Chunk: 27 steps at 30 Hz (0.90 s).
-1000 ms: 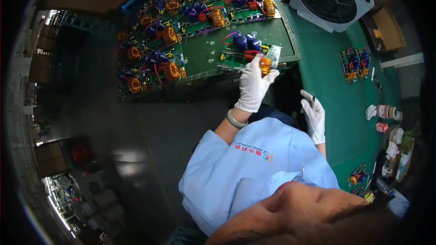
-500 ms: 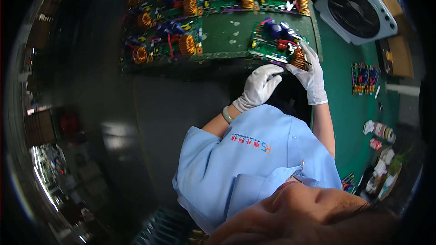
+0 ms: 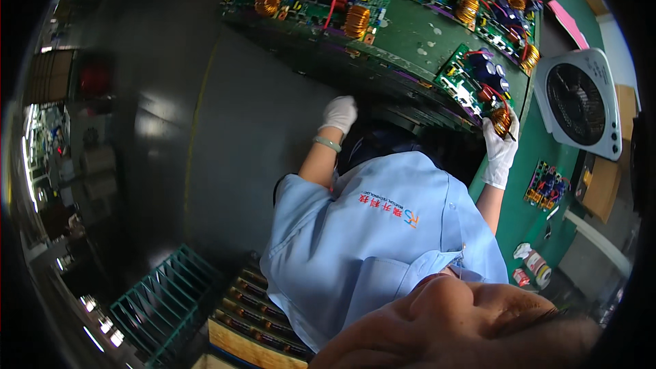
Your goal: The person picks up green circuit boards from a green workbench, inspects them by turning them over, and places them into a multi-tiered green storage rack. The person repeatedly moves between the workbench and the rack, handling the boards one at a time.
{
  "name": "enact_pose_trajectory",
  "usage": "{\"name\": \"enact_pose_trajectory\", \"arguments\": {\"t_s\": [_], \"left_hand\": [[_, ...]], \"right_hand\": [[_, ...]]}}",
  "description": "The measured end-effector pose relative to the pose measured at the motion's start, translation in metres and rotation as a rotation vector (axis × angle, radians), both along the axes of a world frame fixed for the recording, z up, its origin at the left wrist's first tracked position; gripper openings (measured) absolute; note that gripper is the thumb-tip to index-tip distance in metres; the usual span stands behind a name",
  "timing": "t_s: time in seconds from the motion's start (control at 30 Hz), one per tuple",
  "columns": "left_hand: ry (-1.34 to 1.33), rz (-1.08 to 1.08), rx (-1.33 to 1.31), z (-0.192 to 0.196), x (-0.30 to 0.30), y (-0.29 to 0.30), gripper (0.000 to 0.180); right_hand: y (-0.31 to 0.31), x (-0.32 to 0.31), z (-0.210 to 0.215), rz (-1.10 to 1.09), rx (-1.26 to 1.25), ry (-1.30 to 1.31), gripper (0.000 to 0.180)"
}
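Observation:
My right hand (image 3: 501, 154), in a white glove, grips the near right corner of a green circuit board (image 3: 459, 89) around its copper-wound coil (image 3: 501, 123). The board also carries dark blue capacitors and a red wire, and it lies at the near edge of a green tabletop (image 3: 412, 25). My left hand (image 3: 339, 114), gloved in white too, is off to the left in front of the table edge, apart from the board. Its fingers are curled in, and nothing shows in them.
Several similar boards with copper coils (image 3: 357, 20) crowd the tabletop's far side. A grey box fan (image 3: 579, 102) stands at the right. Below it, two small boards (image 3: 547, 185) lie on a green surface. A green slatted rack (image 3: 164, 304) is at the lower left.
My left hand has drawn away from the board to the left and closed. My right hand still holds the board's coil corner. The view has turned, shifting the scene.

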State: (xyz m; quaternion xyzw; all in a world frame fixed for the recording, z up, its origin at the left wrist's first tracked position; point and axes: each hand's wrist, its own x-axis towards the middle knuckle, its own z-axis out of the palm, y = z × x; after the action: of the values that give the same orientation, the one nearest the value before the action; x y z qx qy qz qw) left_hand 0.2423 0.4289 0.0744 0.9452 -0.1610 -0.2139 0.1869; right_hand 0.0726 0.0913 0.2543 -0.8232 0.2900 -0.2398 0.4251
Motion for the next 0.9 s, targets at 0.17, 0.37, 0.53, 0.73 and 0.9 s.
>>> {"name": "enact_pose_trajectory", "arguments": {"t_s": [0.17, 0.37, 0.53, 0.73, 0.9], "left_hand": [[0.319, 0.25, 0.169, -0.086, -0.018, 0.079, 0.042], [0.473, 0.332, -0.014, -0.099, -0.032, 0.038, 0.065], [0.502, 0.249, 0.041, -0.116, -0.03, 0.024, 0.078], [0.503, 0.283, 0.061, -0.121, -0.023, 0.022, 0.078], [0.514, 0.233, 0.014, -0.118, -0.023, 0.021, 0.079]], "right_hand": [[-0.011, 0.009, -0.014, 0.086, -0.016, -0.012, 0.061], [-0.021, 0.001, -0.021, 0.049, 0.026, -0.009, 0.061], [-0.029, 0.003, -0.029, 0.08, 0.034, -0.025, 0.063], [-0.026, 0.006, -0.025, 0.077, -0.019, -0.003, 0.063], [-0.023, 0.001, -0.021, 0.047, -0.021, 0.014, 0.064]]}}
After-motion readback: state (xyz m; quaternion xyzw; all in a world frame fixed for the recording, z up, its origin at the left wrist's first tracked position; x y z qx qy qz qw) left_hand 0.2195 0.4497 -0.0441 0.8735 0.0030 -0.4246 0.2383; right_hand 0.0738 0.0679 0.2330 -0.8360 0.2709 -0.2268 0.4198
